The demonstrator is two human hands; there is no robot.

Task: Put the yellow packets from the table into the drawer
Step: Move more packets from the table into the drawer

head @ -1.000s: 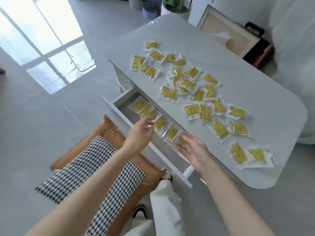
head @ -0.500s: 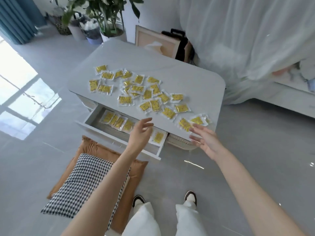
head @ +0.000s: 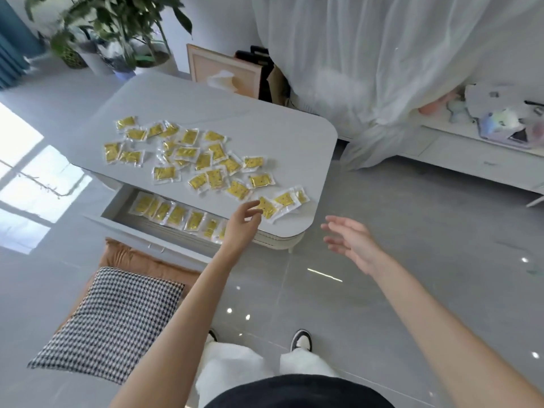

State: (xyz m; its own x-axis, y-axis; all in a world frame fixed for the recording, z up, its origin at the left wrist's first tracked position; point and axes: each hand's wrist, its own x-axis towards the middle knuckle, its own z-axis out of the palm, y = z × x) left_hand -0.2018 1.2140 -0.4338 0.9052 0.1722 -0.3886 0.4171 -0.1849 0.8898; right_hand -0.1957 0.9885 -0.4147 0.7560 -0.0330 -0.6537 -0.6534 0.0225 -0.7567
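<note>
Several yellow packets (head: 206, 163) in clear wrap lie scattered over the grey table (head: 282, 134). Below its near edge the white drawer (head: 117, 216) stands pulled out, with a row of yellow packets (head: 176, 214) inside. My left hand (head: 244, 223) hovers over the drawer's right end, fingers loosely bent, its fingertips at the nearest packet (head: 268, 207) on the table's front edge; I cannot tell if they touch it. My right hand (head: 350, 244) hangs open and empty in the air, right of the table corner.
A houndstooth cushion (head: 114, 322) on a brown cushion (head: 129, 257) lies on the floor, left of my feet (head: 300, 340). Potted plants (head: 117, 30) and a framed board (head: 223, 69) stand behind the table. A white low cabinet (head: 471, 154) with clutter runs along the right.
The view has pulled back and up from the table. My left hand moved right toward the packet at the front edge. My right hand drew away from the table to the right.
</note>
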